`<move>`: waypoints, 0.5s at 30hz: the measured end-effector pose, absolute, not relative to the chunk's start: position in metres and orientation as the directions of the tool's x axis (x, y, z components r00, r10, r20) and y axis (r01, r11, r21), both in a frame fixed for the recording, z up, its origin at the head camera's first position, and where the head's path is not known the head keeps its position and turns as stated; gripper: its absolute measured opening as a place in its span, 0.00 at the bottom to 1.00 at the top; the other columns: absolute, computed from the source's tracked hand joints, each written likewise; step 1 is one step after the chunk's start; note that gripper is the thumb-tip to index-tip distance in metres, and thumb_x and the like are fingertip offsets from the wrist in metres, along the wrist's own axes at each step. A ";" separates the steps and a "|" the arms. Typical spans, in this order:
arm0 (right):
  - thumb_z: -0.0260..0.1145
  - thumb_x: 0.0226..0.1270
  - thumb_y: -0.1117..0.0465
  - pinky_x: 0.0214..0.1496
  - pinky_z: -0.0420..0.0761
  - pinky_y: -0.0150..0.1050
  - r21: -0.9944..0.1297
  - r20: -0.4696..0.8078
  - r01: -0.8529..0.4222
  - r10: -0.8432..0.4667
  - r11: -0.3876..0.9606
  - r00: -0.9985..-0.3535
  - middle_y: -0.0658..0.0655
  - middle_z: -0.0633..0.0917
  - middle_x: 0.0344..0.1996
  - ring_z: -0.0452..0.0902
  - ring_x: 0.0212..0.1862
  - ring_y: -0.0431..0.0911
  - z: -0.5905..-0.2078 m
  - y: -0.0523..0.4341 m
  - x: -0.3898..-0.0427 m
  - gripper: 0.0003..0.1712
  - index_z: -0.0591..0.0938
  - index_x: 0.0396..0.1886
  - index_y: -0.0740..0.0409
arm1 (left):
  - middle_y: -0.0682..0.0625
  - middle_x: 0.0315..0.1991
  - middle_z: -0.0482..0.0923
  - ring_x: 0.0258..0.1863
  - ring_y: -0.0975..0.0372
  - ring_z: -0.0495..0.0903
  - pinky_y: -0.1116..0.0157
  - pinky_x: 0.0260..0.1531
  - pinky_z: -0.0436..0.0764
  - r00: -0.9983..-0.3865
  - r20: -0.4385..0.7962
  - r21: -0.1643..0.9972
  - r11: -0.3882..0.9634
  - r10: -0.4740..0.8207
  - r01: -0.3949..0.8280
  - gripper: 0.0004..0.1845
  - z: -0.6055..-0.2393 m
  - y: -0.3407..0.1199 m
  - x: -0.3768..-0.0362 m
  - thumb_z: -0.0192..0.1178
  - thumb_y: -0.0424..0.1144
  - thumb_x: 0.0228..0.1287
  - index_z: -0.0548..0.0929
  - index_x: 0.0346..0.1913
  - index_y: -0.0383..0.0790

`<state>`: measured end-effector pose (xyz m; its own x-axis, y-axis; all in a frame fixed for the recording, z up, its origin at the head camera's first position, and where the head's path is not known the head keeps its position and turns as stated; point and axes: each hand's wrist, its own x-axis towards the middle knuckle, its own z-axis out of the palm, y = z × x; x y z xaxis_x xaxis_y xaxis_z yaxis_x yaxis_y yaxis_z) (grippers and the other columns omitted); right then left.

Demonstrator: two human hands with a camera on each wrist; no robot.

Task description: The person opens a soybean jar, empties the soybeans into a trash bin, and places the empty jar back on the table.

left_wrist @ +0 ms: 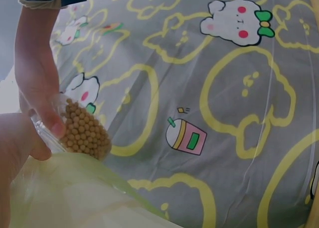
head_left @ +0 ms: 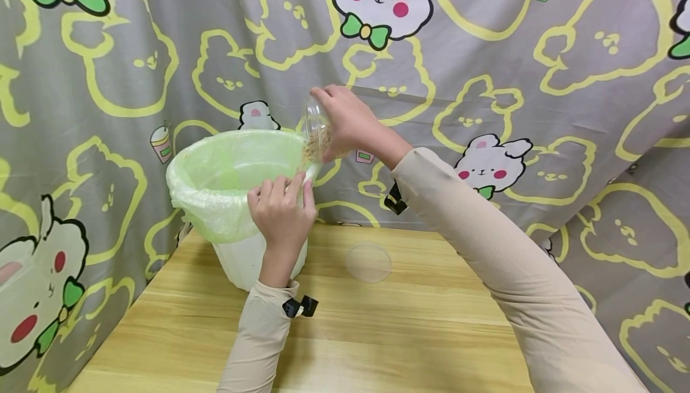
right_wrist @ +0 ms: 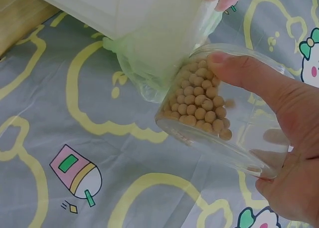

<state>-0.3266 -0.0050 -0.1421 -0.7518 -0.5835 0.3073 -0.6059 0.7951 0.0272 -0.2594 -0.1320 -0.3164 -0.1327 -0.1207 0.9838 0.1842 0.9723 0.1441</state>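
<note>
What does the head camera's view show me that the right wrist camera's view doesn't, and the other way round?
Only the head view: a clear round disc lying on the table, and both beige sleeves.

Only the right wrist view: distinct, separate tan balls inside the clear jar; from the head they look like specks.

Both: that jar in the right hand, at least part of the left hand, the white bin, its green bag, table and patterned curtain.

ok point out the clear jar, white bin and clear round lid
Clear jar (right_wrist: 234, 123): right wrist view, on its side wall
White bin (head_left: 239, 261): head view, on its outer wall
Clear round lid (head_left: 369, 262): head view, on its middle
</note>
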 end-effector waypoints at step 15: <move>0.89 0.32 0.48 0.78 0.64 0.46 0.095 0.300 -0.607 -0.604 0.789 -0.739 0.61 0.64 0.76 0.57 0.78 0.56 -0.141 -0.011 -0.325 0.75 0.56 0.81 0.55 | 0.45 0.28 0.86 0.29 0.50 0.79 0.53 0.39 0.71 -0.151 0.980 0.157 0.970 -0.130 0.186 0.09 -0.316 -0.132 -0.258 0.65 0.42 0.64 0.92 0.39 0.43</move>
<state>-0.3246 -0.0107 -0.1405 -0.7385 -0.6038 0.3000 -0.6068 0.7892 0.0948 -0.2581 -0.1316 -0.3160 -0.1506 -0.1298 0.9800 0.1862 0.9699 0.1570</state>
